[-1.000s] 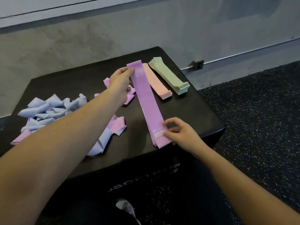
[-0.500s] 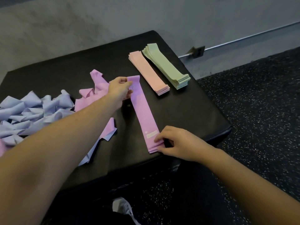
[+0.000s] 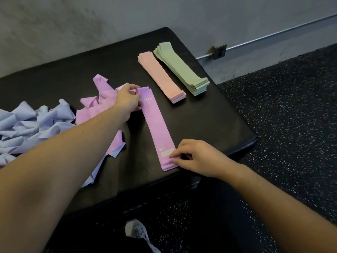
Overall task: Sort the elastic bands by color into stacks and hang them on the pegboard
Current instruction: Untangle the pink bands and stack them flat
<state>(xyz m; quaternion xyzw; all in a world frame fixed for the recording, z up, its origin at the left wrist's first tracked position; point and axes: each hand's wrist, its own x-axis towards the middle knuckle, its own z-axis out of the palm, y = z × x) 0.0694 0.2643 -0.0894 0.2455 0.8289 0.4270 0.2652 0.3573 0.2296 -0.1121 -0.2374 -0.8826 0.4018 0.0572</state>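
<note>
Flat, matte purple band stack, long and strip-shaped, laid lengthwise on the black padded box top, white "LB" print near the far end and a pale label near the near end. Far end pinched by the left hand, fingers curled round the folded edge. Near end held by the right hand, fingertips curled onto the top layer at the corner, thumb along the stack's edge.

Beyond and to the right, 2 neat stacks side by side, just beside each other: pink stack, thin and soft-edged, and thicker green stack, layered ends stepped slightly. Both well apart from the purple strip.

To the left, loose purple bands, crumpled and folded into peaks, partly hidden behind the left forearm. Further left, heap of pale blue bands, twisted into loops and cones, spilling toward the box's near edge.

Around the box: speckled black rubber floor, rough grey concrete wall, metal conduit with a small outlet box along its base. Below, grey shoe at the frame's lower edge.
</note>
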